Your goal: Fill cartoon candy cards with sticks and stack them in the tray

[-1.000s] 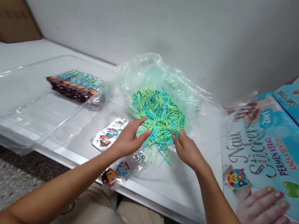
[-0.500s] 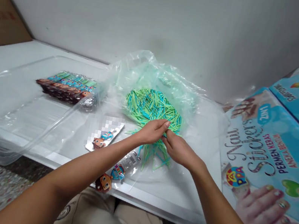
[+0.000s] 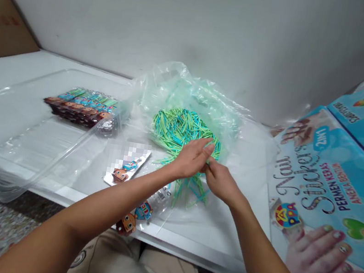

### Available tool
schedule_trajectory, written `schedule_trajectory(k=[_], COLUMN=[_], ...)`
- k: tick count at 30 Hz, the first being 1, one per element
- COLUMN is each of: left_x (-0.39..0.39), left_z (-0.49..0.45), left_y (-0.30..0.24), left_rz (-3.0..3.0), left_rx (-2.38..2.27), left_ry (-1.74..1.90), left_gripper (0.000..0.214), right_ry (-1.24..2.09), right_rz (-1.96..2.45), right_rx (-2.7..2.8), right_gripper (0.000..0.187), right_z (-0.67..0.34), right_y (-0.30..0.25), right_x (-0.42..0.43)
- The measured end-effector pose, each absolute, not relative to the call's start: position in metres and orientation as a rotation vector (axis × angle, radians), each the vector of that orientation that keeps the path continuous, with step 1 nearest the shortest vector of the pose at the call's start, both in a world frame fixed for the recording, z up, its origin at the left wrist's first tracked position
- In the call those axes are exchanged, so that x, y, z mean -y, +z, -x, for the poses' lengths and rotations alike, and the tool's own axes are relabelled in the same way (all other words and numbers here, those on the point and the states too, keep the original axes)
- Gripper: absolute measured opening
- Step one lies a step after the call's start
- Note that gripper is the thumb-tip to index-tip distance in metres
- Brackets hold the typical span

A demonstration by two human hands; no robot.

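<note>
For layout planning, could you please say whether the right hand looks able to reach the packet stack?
Probably not directly: the left hand and the tray wall stand between the right hand and the packet stack.

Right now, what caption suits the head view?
Left hand and right hand close together over green and blue sticks spilling from an open plastic bag.
</note>
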State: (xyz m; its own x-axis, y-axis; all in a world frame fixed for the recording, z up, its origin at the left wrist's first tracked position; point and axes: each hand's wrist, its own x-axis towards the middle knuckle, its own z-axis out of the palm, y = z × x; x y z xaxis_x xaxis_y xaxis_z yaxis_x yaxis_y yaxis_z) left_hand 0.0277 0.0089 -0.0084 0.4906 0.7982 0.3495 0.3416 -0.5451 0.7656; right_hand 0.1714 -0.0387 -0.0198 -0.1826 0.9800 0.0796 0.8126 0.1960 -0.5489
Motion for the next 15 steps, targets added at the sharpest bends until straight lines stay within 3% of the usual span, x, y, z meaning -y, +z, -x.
schedule_trajectory(k=[3, 10, 15], left_x=[-0.016, -0.021, -0.018], left_z=[-0.025, -0.024, -0.023], left_y=[-0.016, -0.025, -0.024], left_rz=[-1.785, -1.461, -1.614], left_rx=[-1.048, -0.992, -0.973], left_ry=[1.199, 1.275, 1.193], left_gripper=[0.057, 0.052, 0.025], right_ry=[0.68, 1.302, 1.358], right_rz=[1.664, 1.272, 1.377], right_rx=[1.808, 1.09, 1.14], right_gripper=[0.017, 0.027, 0.024], right_z=[-0.171, -0.16, -0.158], right_y=[-0.018, -0.023, -0.017], right_x=[0.039, 0.041, 0.045])
